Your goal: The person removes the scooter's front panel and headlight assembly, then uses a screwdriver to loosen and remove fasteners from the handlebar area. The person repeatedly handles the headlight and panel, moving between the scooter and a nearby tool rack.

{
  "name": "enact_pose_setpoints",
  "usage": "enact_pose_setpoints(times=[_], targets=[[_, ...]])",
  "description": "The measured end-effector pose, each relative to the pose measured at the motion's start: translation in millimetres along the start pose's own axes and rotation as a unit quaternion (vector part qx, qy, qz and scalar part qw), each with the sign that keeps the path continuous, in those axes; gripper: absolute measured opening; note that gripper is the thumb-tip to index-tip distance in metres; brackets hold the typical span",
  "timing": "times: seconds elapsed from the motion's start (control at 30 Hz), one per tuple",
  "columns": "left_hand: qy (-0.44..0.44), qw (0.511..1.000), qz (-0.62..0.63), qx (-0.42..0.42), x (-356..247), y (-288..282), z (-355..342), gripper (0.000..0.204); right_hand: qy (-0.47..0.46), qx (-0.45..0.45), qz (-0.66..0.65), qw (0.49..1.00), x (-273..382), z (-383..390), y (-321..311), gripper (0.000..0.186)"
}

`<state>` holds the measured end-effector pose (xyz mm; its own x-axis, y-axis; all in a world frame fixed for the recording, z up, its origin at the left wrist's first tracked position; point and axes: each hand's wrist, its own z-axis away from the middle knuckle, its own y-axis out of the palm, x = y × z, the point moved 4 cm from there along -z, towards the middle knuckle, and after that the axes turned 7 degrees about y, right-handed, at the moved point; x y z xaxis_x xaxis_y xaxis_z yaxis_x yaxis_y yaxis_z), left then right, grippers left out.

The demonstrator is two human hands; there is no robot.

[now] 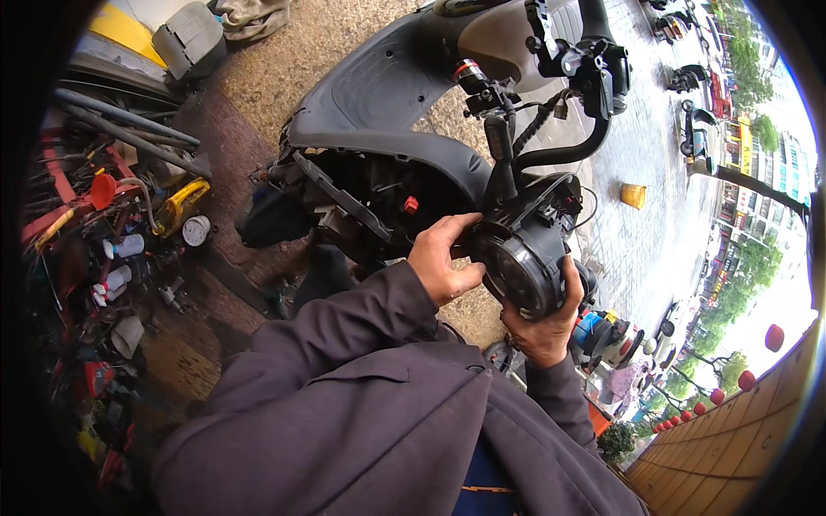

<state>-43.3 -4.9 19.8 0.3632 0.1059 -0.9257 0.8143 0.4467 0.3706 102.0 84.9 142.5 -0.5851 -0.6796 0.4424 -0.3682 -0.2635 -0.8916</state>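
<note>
Between my hands is a round black lamp-like unit (520, 271) with a dark, glossy face, at the front of a partly stripped scooter. My right hand (549, 320) grips its lower right side, thumb along the rim and fingers underneath. My left hand (443, 262) is curled at its left edge, thumb and fingers bent against the rim. Black wiring and brackets (559, 202) sit just behind the unit. The scooter's handlebar (594, 129) rises beyond it. Left of my left hand, the grey body panel (387, 142) borders an open cavity with a red connector (411, 205) inside.
At the left lies a crowded heap of tools, with a red funnel (102, 191), a yellow-handled tool (181, 206) and a white round container (196, 230). A yellow bucket (633, 195) stands on the wet pavement. Parked scooters (697, 138) line the street at right.
</note>
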Motion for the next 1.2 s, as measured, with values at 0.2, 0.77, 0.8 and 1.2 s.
enact_pose_setpoints(times=[0.2,0.77,0.8,1.2], targets=[[-0.024,0.997,0.077,0.002,2,-1,1,0.065,0.001,0.001,0.010,1.000,-3,2,0,0.091],[-0.018,0.979,0.200,-0.036,5,18,8,0.067,-0.022,-0.013,-0.060,0.998,6,-7,-10,0.091],[-0.027,0.978,0.203,-0.046,6,19,8,0.068,-0.016,-0.013,-0.066,0.998,6,-6,-12,0.090],[-0.042,0.973,0.058,-0.221,-27,37,61,0.066,-0.079,-0.081,-0.159,0.981,-29,36,-67,0.100]])
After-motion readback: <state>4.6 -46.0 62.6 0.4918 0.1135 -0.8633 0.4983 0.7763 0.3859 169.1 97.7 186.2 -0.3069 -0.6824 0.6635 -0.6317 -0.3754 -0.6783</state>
